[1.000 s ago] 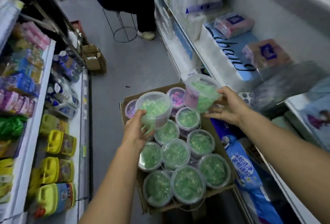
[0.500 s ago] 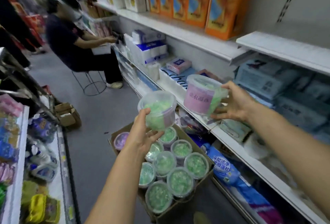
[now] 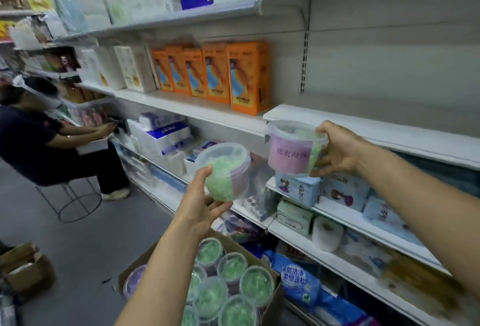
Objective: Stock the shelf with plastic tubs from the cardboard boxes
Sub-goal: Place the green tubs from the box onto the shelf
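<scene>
My left hand (image 3: 201,203) holds a clear plastic tub of green beads (image 3: 226,169) from below, tilted, in front of the shelving. Higher and to the right, my right hand (image 3: 335,149) grips a second tub with a pink label (image 3: 293,147), close to the front edge of a bare white shelf (image 3: 376,131). Below my arms stands an open cardboard box (image 3: 272,302) with several more lidded green tubs (image 3: 255,284) and a purple one (image 3: 135,279) at its left.
Orange cartons (image 3: 246,76) stand on the shelf left of the bare section. Lower shelves hold tissue packs (image 3: 296,188) and a paper roll (image 3: 327,232). A person sits on a stool (image 3: 46,149) at the left. A small cardboard box (image 3: 23,268) lies on the aisle floor.
My view has swung up from the box to the shelves. Both hands have lifted their tubs; the right one now sits near the bare shelf's edge.
</scene>
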Demonstrator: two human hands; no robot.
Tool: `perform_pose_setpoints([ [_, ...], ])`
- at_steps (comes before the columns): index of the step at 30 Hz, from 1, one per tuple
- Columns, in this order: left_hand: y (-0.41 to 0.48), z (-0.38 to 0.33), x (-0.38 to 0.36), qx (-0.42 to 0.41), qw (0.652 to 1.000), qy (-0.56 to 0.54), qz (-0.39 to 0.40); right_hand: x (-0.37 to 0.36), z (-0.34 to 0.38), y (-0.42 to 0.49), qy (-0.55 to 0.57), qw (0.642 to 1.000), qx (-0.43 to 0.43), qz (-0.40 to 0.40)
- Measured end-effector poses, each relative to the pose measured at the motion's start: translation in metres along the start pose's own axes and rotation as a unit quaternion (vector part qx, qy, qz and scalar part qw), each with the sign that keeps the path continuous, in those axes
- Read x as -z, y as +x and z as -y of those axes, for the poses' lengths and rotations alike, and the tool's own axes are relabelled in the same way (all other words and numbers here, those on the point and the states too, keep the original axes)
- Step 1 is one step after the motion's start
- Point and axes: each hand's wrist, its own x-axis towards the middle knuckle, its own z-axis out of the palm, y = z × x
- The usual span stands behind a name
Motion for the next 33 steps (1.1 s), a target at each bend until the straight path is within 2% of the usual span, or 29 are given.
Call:
perform_pose_setpoints([
  [12, 0.089, -0.06, -0.091, -0.022, 0.997, 0.003, 0.078, 0.056, 0.104, 0.084, -0.024, 0.979, 0.054, -0.196],
  [15, 0.11, -0.068, -0.107, -0.012, 0.995, 0.002, 0.097, 0.059, 0.113, 0.109, -0.054, 0.969, 0.058, -0.235],
  [19, 0.136, -0.075, -0.117, 0.007, 0.992, 0.015, 0.124, 0.059, 0.112, 0.137, -0.06, 0.965, 0.047, -0.249],
  [21, 0.147, -0.078, -0.12, 0.008, 0.99, 0.024, 0.139, 0.06, 0.111, 0.15, -0.064, 0.954, 0.07, -0.283],
  [23, 0.157, -0.081, -0.121, 0.007, 0.988, 0.028, 0.153, 0.064, 0.11, 0.157, -0.133, 0.917, 0.113, -0.357],
  [25, 0.164, -0.086, -0.121, 0.014, 0.985, 0.033, 0.17, 0.063, 0.103, 0.149, -0.241, 0.864, 0.192, -0.398],
  [27, 0.168, -0.091, -0.122, 0.022, 0.981, 0.041, 0.191, 0.053, 0.089, 0.134, -0.347, 0.813, 0.283, -0.373],
  [29, 0.173, -0.096, -0.122, 0.027, 0.978, 0.048, 0.202, 0.037, 0.078, 0.121, -0.47, 0.755, 0.312, -0.335],
  [31, 0.18, -0.101, -0.121, 0.029, 0.977, 0.054, 0.203, 0.03, 0.071, 0.125, -0.548, 0.692, 0.325, -0.339],
  [33, 0.187, -0.105, -0.119, 0.031, 0.976, 0.058, 0.208, 0.029, 0.072, 0.135, -0.543, 0.689, 0.328, -0.351],
])
